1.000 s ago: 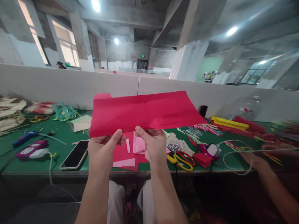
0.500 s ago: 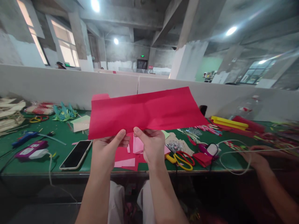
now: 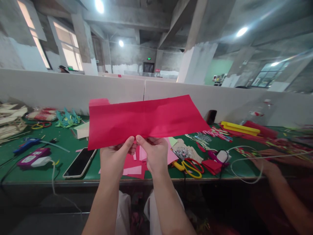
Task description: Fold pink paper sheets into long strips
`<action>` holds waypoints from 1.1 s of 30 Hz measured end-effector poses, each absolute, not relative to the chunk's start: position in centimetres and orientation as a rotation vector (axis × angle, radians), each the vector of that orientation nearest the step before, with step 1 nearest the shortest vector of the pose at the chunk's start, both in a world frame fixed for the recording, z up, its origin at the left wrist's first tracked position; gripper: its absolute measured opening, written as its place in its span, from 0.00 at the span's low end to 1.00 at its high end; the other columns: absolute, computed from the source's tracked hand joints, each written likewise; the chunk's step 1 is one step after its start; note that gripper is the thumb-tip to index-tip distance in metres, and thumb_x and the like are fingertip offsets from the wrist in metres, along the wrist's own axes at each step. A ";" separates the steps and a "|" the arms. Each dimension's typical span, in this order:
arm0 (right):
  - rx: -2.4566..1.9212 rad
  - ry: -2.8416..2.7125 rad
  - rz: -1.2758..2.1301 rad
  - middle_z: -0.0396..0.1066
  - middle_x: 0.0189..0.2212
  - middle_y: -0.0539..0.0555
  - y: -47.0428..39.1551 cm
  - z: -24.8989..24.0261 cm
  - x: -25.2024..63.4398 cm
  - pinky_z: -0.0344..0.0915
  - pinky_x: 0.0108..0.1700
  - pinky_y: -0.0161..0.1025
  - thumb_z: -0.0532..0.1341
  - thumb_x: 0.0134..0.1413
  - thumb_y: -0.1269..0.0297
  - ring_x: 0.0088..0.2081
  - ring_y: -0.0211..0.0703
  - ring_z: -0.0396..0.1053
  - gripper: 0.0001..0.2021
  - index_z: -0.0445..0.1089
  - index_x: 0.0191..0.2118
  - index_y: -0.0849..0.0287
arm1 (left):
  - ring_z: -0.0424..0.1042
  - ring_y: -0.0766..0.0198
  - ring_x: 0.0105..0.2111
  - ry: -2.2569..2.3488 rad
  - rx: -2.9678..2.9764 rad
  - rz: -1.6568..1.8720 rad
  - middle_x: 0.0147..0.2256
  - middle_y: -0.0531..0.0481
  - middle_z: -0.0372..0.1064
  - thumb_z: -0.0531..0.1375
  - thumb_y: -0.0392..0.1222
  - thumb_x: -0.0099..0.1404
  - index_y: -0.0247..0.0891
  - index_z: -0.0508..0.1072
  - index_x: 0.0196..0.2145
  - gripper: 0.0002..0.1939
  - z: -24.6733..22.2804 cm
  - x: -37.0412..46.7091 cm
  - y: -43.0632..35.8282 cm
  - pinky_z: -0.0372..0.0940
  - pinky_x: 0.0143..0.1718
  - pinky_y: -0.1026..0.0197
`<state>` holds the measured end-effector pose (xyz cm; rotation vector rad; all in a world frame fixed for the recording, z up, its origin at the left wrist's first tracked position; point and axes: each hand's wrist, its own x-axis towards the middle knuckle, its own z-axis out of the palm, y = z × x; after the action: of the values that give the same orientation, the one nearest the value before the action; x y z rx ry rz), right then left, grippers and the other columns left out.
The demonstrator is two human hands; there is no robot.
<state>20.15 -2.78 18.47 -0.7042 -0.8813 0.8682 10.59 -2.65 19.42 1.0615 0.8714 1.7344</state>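
Observation:
A long red paper sheet (image 3: 144, 119) is held up above the table, its right end raised. My left hand (image 3: 117, 155) pinches its lower edge near the middle, thumb in front and fingers behind. Close beside it, my right hand (image 3: 155, 153) grips the same edge, the two thumbs nearly touching. A pink piece (image 3: 99, 102) shows above the sheet's upper left edge. Below my hands, pink paper pieces (image 3: 133, 170) and red paper lie on the green table.
On the table (image 3: 58, 163) lie a phone (image 3: 80, 163), a purple-and-white device (image 3: 33, 159), yellow-handled scissors (image 3: 187, 167) and a yellow tray (image 3: 240, 129). White cables loop at both sides. A person's hand (image 3: 265, 164) works at the right. A pale partition (image 3: 117, 88) stands behind.
The red sheet has shifted left and its right end is slightly lower. My hands have come closer together along its lower edge. The dark object behind its right end shows more.

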 end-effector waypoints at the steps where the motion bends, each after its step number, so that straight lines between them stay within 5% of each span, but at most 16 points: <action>1: -0.702 -0.878 0.868 0.76 0.23 0.49 -2.8 18.5 20.1 0.70 0.33 0.35 0.71 0.41 0.64 0.25 0.37 0.71 0.05 0.77 0.26 0.58 | 0.69 0.65 0.17 0.864 1.059 1.731 0.18 0.50 0.72 0.72 0.44 0.46 0.32 0.77 0.25 0.13 19.4 10.7 -2.6 0.68 0.19 0.63; 33: -0.708 -0.797 0.870 0.76 0.23 0.50 -2.7 18.9 21.4 0.72 0.31 0.33 0.73 0.37 0.62 0.24 0.35 0.71 0.10 0.77 0.28 0.60 | 0.70 0.64 0.18 0.878 1.106 1.724 0.18 0.49 0.72 0.71 0.43 0.47 0.32 0.75 0.26 0.12 19.6 10.0 -2.6 0.70 0.21 0.62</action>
<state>21.44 -2.74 18.91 -0.7082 -0.7975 0.8697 9.96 -2.60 19.62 1.1057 0.8779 1.7240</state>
